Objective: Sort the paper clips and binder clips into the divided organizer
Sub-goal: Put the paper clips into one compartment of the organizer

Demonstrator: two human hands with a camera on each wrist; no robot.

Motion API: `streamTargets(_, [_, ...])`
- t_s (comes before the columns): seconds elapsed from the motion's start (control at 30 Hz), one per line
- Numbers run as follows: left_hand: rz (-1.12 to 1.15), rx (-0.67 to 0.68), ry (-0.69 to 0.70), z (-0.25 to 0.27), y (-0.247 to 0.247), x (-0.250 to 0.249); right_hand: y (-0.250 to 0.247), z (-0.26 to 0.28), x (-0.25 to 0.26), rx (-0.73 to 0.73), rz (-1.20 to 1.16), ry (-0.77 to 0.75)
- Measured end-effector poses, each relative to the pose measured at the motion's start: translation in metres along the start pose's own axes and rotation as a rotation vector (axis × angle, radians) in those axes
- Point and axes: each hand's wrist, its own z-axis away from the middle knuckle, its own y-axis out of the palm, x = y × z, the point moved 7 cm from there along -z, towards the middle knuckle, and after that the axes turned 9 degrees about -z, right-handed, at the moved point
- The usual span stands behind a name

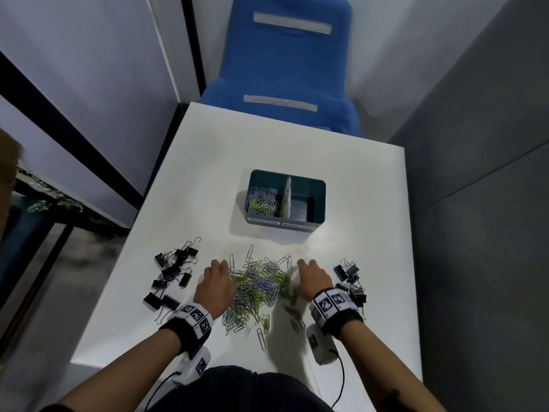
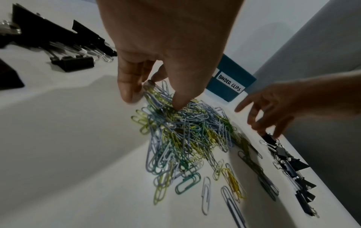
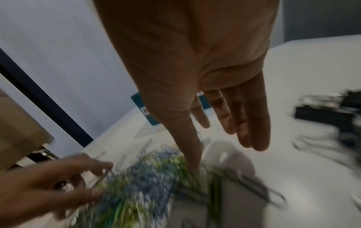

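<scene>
We see the paper clips [image 1: 255, 288] heaped near-to-far; our left hand [image 1: 214, 285] pinches into them, our right hand [image 1: 312, 281] flanks with fingers straight, together.

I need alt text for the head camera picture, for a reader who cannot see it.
Two hands, left hand and right hand, flank a pile of coloured paper clips on a white table. Black binder clips lie in groups at both sides; a teal organizer beyond holds paper clips in its left compartment.
</scene>
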Motion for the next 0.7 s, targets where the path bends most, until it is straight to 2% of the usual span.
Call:
streamTargets(0.07, [0.016, -0.008, 0.036, -0.002, 0.0, -0.009, 0.016, 0.003, -0.012, -0.014, -0.055, 0.063])
streamTargets(0.13, [0.019, -0.013, 0.095, -0.002, 0.001, -0.02, 0.025, 0.006, -0.009, -0.059, -0.095, 0.052])
streamTargets(0.37, [0.092, 0.018, 0.326, 0.005, -0.001, -0.035, 0.034, 0.008, 0.026, -0.067, -0.22, -0.201])
streamTargets(0.5, [0.069, 0.012, 0.271, 0.017, -0.006, -0.015, 0.036, 0.018, 0.014, -0.046, -0.133, -0.218])
streamTargets(0.6, [0.064, 0.087, 0.215, 0.027, 0.0, 0.005, 0.046, 0.025, -0.005, -0.015, -0.086, -0.184])
streamTargets(0.7, [-0.044, 0.17, 0.2, 0.035, 0.014, 0.02, 0.057, 0.027, -0.013, -0.013, 0.035, -0.187])
